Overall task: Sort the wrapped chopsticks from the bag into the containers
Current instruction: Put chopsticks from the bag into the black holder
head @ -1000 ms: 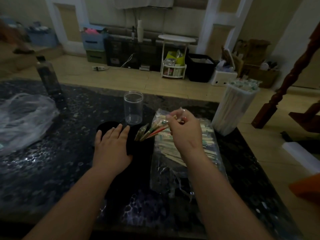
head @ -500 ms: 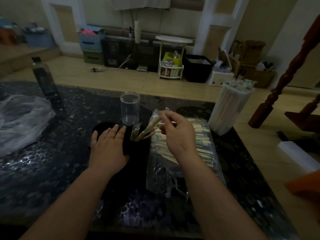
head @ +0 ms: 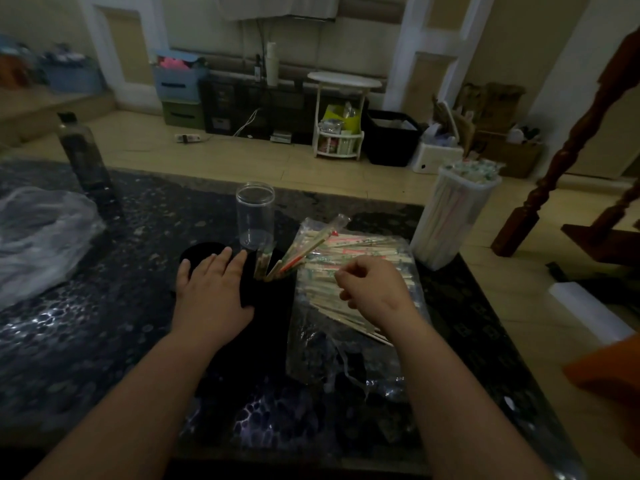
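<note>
Plainly, the left hand (head: 211,292) lies flat against the black cup (head: 277,296), fingers (head: 225,261) straight, likely to steady it. Sorted sticks (head: 294,254) lean out of it to the right. The right hand (head: 374,289) hovers over the bag (head: 311,344) of chopsticks (head: 363,258), fingers curled; whether they pinch one I cannot tell. A clear jar (head: 255,216) stands just beyond and a full tub (head: 450,220) far right. Nothing seems to block the reach.
</note>
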